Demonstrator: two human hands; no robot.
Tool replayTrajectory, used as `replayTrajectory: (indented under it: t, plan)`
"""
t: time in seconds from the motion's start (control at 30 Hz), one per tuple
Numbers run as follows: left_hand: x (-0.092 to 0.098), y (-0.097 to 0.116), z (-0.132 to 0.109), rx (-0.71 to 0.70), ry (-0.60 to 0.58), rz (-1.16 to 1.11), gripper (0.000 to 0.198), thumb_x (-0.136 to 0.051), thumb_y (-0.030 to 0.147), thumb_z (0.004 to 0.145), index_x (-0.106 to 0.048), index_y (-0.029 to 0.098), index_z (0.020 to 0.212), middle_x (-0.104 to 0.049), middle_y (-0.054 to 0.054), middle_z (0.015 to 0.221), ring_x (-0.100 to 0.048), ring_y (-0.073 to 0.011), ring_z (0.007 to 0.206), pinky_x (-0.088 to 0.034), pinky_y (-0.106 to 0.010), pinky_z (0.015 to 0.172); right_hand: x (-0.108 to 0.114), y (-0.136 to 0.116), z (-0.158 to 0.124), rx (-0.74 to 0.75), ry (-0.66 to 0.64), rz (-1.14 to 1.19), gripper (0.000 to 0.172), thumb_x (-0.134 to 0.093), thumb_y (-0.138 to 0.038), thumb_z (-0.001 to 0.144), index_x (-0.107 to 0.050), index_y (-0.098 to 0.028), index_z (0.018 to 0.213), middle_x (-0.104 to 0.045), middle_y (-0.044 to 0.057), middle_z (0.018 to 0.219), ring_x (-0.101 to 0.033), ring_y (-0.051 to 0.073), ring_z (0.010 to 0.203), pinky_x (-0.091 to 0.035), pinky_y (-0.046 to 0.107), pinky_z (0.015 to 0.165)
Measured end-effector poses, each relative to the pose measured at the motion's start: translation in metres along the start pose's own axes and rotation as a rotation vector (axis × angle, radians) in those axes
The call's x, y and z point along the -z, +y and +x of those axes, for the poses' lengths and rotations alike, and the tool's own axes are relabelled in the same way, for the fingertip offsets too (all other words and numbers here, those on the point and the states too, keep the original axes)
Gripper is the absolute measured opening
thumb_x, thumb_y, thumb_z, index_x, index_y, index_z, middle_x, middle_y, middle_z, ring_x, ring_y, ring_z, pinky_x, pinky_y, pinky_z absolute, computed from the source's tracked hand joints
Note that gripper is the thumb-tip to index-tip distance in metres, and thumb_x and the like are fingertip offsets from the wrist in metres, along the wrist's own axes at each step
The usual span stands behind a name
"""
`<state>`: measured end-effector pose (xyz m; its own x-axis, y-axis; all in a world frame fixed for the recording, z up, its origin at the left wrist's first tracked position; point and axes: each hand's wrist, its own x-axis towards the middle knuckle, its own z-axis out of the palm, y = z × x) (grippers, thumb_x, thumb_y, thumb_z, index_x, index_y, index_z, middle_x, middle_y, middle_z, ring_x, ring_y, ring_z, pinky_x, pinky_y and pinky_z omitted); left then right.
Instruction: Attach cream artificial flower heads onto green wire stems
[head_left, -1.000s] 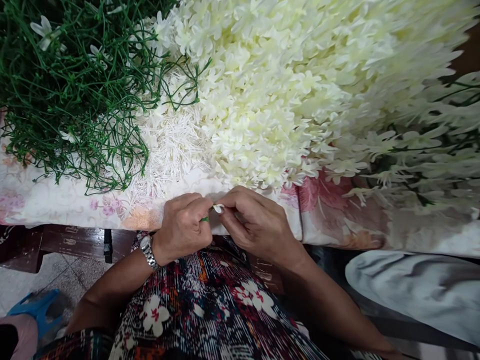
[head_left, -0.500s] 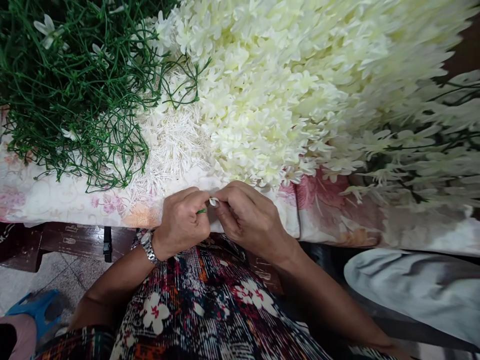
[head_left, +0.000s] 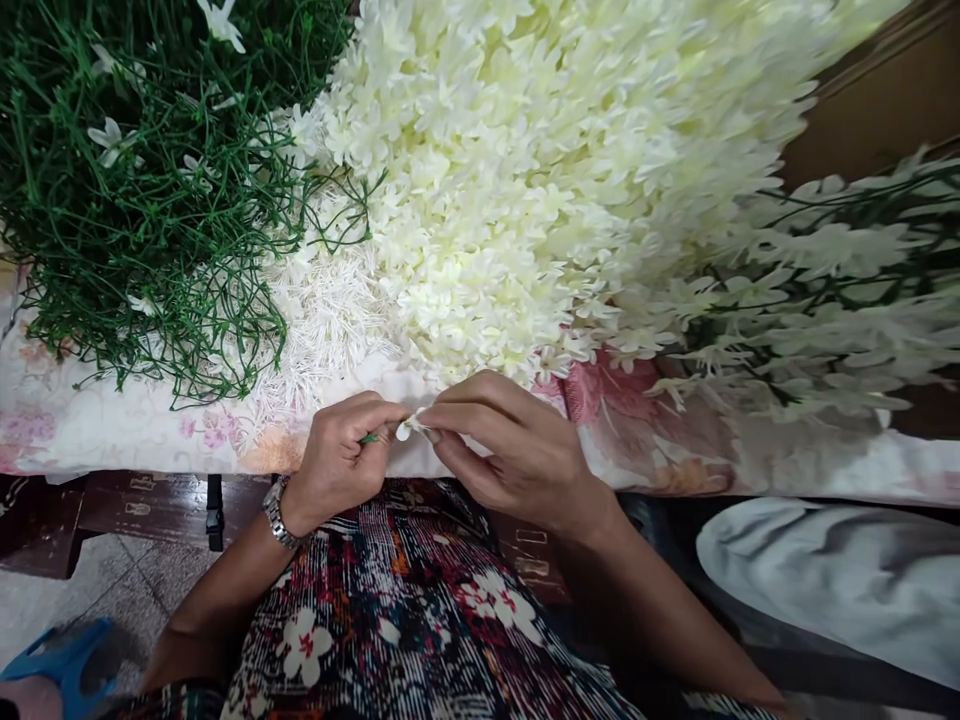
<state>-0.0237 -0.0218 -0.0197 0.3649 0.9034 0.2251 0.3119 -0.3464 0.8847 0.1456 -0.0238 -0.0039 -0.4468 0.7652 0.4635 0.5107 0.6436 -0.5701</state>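
A small white flower (head_left: 409, 428) is between the fingertips of both hands, over the front edge of the cloth-covered table. My left hand (head_left: 349, 450), with a watch at the wrist, pinches it from the left; a bit of green shows between its fingers. My right hand (head_left: 517, 450) pinches the flower's right side with thumb and forefinger. Just beyond the hands lie thin white stamen-like pieces (head_left: 330, 310) and a large heap of pale yellow-white flowers (head_left: 495, 200). Green plastic stems (head_left: 142, 200) are piled at the left, a few bearing white flowers.
Stems with white flowers (head_left: 840, 290) spread over the table's right side. The floral tablecloth (head_left: 112, 420) hangs at the front edge. A person's pale-clothed leg (head_left: 810, 570) is at the lower right. A blue stool (head_left: 64, 660) stands at the lower left.
Both hands have drawn slightly apart, and more of the white flower shows between them. The right hand's fingers are more extended. The camera view has shifted a little.
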Motion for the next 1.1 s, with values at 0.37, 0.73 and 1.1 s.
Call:
replayTrajectory:
  t: [0.37, 0.73, 1.1]
  plan:
    - [0.000, 0.003, 0.001, 0.014, -0.039, 0.064, 0.016, -0.041, 0.006, 0.073, -0.055, 0.013, 0.074, -0.048, 0.001, 0.059, -0.044, -0.0081, 0.056, -0.034, -0.021, 0.052, -0.011, -0.002, 0.000, -0.030, 0.032, -0.023, 0.012, -0.052, -0.009, 0.070, -0.050, -0.015, 0.080, -0.055, 0.003, 0.069, -0.050, 0.011, 0.066, -0.044, 0.025, 0.059]
    - [-0.006, 0.003, -0.001, -0.050, 0.021, 0.261, 0.016, -0.039, 0.003, 0.067, -0.052, 0.013, 0.070, -0.043, 0.001, 0.056, -0.040, -0.0087, 0.053, -0.033, -0.021, 0.050, -0.016, 0.002, 0.001, -0.025, -0.010, -0.084, 0.009, -0.044, -0.008, 0.073, -0.048, -0.015, 0.077, -0.052, 0.003, 0.065, -0.047, 0.011, 0.065, -0.042, 0.024, 0.059]
    - [-0.006, 0.003, 0.000, 0.023, 0.019, 0.193, 0.017, -0.039, 0.004, 0.069, -0.053, 0.014, 0.068, -0.044, 0.001, 0.056, -0.040, -0.0089, 0.053, -0.035, -0.022, 0.050, -0.016, 0.003, 0.005, -0.001, -0.058, -0.073, 0.010, -0.043, -0.008, 0.074, -0.048, -0.015, 0.078, -0.052, 0.003, 0.065, -0.047, 0.012, 0.067, -0.042, 0.025, 0.060]
